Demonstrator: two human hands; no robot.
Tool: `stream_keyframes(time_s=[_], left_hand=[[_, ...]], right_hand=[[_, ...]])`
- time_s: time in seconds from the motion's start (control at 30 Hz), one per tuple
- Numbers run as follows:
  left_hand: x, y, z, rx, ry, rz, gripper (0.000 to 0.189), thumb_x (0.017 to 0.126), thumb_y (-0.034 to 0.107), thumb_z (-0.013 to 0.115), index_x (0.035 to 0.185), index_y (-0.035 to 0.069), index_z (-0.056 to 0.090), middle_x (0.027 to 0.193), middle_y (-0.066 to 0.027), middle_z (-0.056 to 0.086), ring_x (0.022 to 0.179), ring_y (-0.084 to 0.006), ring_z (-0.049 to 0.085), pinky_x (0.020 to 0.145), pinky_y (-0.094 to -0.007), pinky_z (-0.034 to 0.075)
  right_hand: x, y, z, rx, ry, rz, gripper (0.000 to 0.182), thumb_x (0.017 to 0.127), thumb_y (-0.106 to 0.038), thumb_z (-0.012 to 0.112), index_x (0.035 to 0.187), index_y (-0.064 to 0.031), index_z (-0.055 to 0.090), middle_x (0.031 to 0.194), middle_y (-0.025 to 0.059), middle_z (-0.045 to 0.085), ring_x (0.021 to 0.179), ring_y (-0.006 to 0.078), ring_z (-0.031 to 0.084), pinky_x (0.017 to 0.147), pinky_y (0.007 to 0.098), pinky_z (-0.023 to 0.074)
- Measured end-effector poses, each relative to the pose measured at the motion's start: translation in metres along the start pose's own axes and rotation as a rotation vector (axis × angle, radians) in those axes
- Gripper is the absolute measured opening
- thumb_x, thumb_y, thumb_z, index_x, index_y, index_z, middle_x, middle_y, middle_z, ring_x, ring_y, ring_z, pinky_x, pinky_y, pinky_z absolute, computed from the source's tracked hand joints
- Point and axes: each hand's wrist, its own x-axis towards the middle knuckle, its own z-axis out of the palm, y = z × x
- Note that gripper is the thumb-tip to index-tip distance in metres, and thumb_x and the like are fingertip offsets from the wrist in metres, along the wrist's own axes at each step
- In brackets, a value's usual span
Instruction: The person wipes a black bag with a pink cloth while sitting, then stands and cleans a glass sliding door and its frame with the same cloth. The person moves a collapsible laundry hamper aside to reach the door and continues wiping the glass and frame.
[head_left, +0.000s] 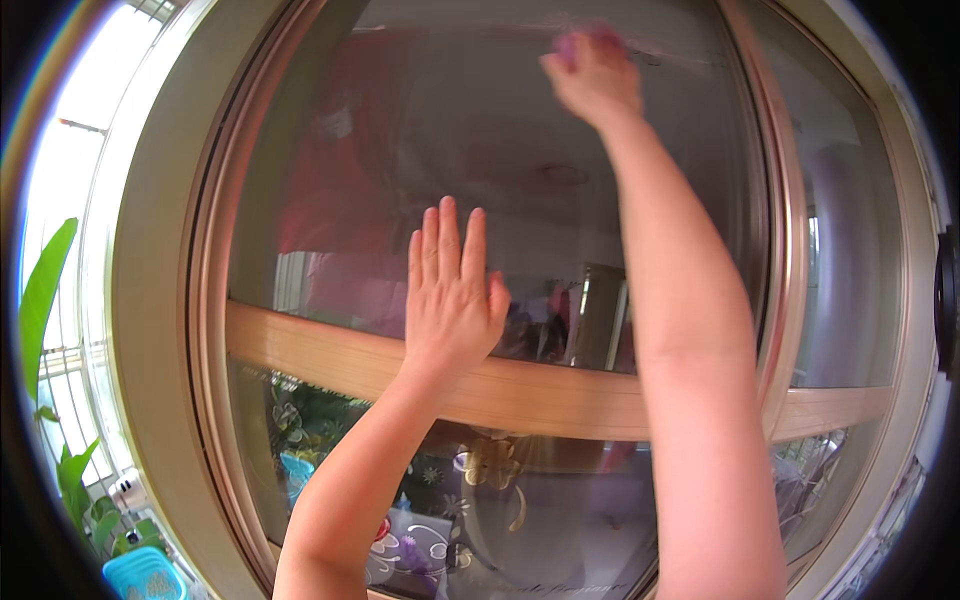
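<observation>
My right hand (600, 82) is raised high against the upper glass pane (480, 135) of a framed sliding door, gripping a pinkish-purple cloth (592, 45). Both the hand and the cloth are blurred, and the fingers partly hide the cloth. Lower and to the left, my left hand (450, 300) is laid flat over the same pane with its fingers pointing up and nothing in it. Its wrist crosses in front of the wood-toned crossbar (555, 394) of the door. Reflections of a room show in the dark glass.
Beneath the crossbar, a lower glass panel (555, 517) carries flower decorations. A second door panel (847, 225) stands on the right. Along the left are the door frame (157, 300), a green-leaved plant (49, 300) and a light blue plastic container (142, 574) near barred windows.
</observation>
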Motion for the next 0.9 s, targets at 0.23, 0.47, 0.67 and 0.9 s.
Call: stream_keyframes(time_s=[0.23, 0.47, 0.67, 0.9], left_hand=[[-0.023, -0.042, -0.022, -0.441, 0.165, 0.042, 0.049, 0.077, -0.004, 0.052, 0.125, 0.001, 0.058, 0.145, -0.0226, 0.047, 0.133, -0.0426, 0.046, 0.111, -0.0497, 0.038], [-0.052, -0.183, -0.061, 0.226, 0.234, -0.264, 0.053, 0.084, 0.007, 0.055, 0.137, 0.006, 0.052, 0.151, -0.0203, 0.041, 0.139, -0.0404, 0.038, 0.115, -0.0491, 0.031], [-0.099, -0.248, -0.075, 0.290, 0.141, -0.451, 0.055, 0.098, 0.026, 0.049, 0.148, 0.005, 0.041, 0.160, -0.0197, 0.029, 0.148, -0.0384, 0.026, 0.121, -0.0489, 0.020], [-0.111, -0.247, -0.083, 0.219, 0.105, -0.401, 0.056, 0.099, 0.030, 0.048, 0.146, 0.001, 0.041, 0.158, -0.0248, 0.030, 0.148, -0.0404, 0.025, 0.122, -0.0522, 0.016]], right_hand=[[-0.064, -0.164, 0.040, 0.254, -0.110, -0.473, 0.060, 0.093, -0.051, 0.051, 0.143, -0.0193, 0.049, 0.142, 0.0126, 0.055, 0.133, 0.0312, 0.049, 0.119, 0.0443, 0.0259], [-0.038, -0.075, 0.016, -0.085, 0.184, -0.093, 0.050, 0.092, -0.043, 0.055, 0.124, -0.0056, 0.057, 0.124, 0.0190, 0.063, 0.117, 0.0383, 0.058, 0.099, 0.0483, 0.0445], [-0.208, -0.172, -0.021, 0.367, -0.212, -0.854, 0.060, 0.082, -0.041, 0.069, 0.136, -0.0168, 0.057, 0.142, 0.0124, 0.056, 0.136, 0.0331, 0.047, 0.117, 0.0496, 0.0311], [-0.142, -0.185, -0.004, 0.178, -0.102, -0.685, 0.043, 0.087, -0.031, 0.065, 0.124, -0.0104, 0.061, 0.127, 0.0107, 0.063, 0.124, 0.0325, 0.053, 0.109, 0.0542, 0.0355]])
